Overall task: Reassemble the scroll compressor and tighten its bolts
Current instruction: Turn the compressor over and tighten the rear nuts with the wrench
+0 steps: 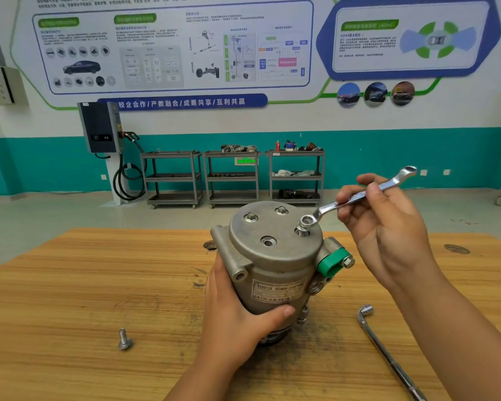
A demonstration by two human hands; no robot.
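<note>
While the left hand (235,316) gripped the dull cast-metal compressor (275,256) upright on the grainy wooden table (70,285), the right hand (385,227) pinched a shiny ring spanner (326,209), its ring over a raised bolt (300,230); the compressor's base was hidden.

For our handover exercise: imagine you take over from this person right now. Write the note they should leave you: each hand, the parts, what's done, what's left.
Left hand grips the compressor, upright on the table.
Right hand holds the ring spanner, its ring on the right bolt, whose thread shows.
Done: rear left bolt and rear right bolt look seated.
Left: run this bolt down, fit the loose bolt into the empty front hole, then tighten all.
</note>
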